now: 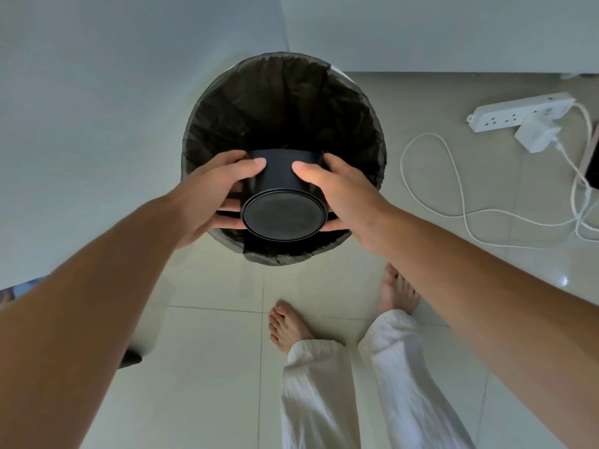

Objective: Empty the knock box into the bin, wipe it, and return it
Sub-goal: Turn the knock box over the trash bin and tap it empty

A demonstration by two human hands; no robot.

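Both arms reach out over the round bin (207,131) with its dark bag. The left hand (210,192) and the right hand (343,196) each grip a side of the black knock box (283,186), thumbs on top, fingers curled under. The box is tipped over, its flat bottom facing the camera, its mouth pointing into the bin.

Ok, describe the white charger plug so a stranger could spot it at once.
Start at the round bin lined with a black bag, then look right across the pale tiled floor to the white power strip. The white charger plug sits in it, the only block trailing a cable.
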